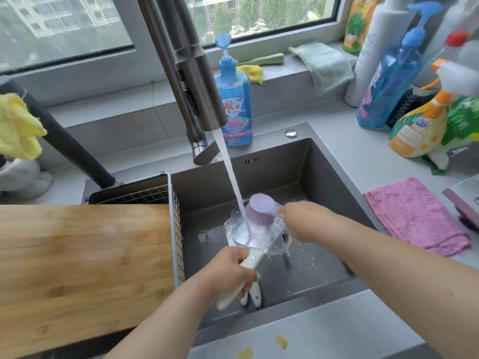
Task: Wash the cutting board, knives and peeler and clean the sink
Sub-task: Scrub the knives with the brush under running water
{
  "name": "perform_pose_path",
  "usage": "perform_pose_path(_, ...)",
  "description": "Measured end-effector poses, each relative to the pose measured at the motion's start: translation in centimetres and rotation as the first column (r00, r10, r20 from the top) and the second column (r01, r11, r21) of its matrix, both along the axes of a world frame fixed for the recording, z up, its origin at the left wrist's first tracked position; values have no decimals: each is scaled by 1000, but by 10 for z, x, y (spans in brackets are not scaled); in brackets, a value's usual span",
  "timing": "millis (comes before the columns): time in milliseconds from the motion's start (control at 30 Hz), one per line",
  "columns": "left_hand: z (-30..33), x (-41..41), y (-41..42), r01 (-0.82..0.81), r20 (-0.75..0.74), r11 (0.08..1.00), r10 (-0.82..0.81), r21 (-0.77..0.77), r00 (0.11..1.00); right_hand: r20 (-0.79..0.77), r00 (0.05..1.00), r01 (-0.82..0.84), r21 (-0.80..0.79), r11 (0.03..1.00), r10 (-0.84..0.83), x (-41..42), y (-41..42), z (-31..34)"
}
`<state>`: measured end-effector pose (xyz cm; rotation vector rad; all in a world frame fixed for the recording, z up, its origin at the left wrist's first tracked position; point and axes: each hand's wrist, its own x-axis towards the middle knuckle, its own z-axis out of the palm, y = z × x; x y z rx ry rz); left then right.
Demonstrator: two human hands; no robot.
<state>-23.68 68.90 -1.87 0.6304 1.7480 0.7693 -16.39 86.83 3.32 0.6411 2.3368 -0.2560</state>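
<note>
Left hand (230, 273) — fingers curled round the white handles of the knives (252, 257), several gripped together in a bundle; the blades point away from the person, into the sink (324, 177), under the running water, and are blurred by splash. Handle ends stick out below the hand, toward the near sink wall.

Right hand (290, 211) — reaches in from the right and holds the purple brush (259, 208) at its handle end; the exact finger position is blurred. The brush head sits over the blades, bristles down, just right of the water stream.

Faucet (199, 81) — steel, pull-down type, leaning over the far left of the sink; a white stream of water (233, 182) runs from it down onto the blades.

Cutting board (83, 268) — wooden, lying flat across the left part of the sink, just beside a wire rack (176, 229) at its right edge.

Dish soap bottle (234, 99) — blue, pump top, upright on the table behind the sink.

Pink cloth (414, 213) — folded, on the table right of the sink.

Cleaning bottles (388, 81) — a cluster of spray and pump bottles at the far right.

Yellow cloth (18, 128) — hanging at the far left.

Green cloth (324, 63) — draped over the window sill, far right of the faucet.

Yellow scraps (281, 342) — two small bits on the near table edge.
</note>
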Motion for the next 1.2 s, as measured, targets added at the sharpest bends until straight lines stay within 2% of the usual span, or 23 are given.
perform_pose_path(67, 0, 0, 2, -6, -2, 1000, 6, -3, 1000, 26, 994, -105, -2, 995, 105, 1, -8, 5)
perform_pose_path(133, -1, -2, 4, -7, -4, 1000, 7, 10, 1000, -38, 985, -168, -62, 984, 166, 9, -23, 13)
perform_pose_path(200, 0, -2, 4, -1, -4, 1000, 1, 17, 1000, -91, 985, -154, -48, 987, 149, 12, -23, 16)
perform_pose_path(300, 1, -1, 2, -2, -4, 1000, 2, 13, 1000, -43, 994, -98, -2, 995, 98, 9, -12, 20)
perform_pose_path(400, 0, -4, 2, -17, 1, 1000, 17, 3, 1000, -23, 991, -136, -38, 990, 135, 12, -28, 24)
perform_pose_path(567, 0, -5, 1, 4, -21, 1000, -5, -17, 1000, -17, 997, -82, -30, 996, 81, 7, -32, 25)
perform_pose_path(667, 0, -8, 1, -11, -12, 1000, 11, -8, 1000, -67, 992, -110, -48, 993, 107, 5, -38, 24)
perform_pose_path(967, 0, -20, -5, -167, 85, 986, 166, 3, 982, -158, 984, -73, 59, 996, 82, 29, -27, 31)
perform_pose_path(1100, 2, -16, 2, -213, 120, 977, 210, 14, 970, -223, 962, -147, 55, 988, 156, 23, -41, 30)
perform_pose_path(1200, 1, -17, 2, -254, 147, 967, 248, 19, 958, -206, 968, -133, 68, 989, 144, 31, -32, 34)
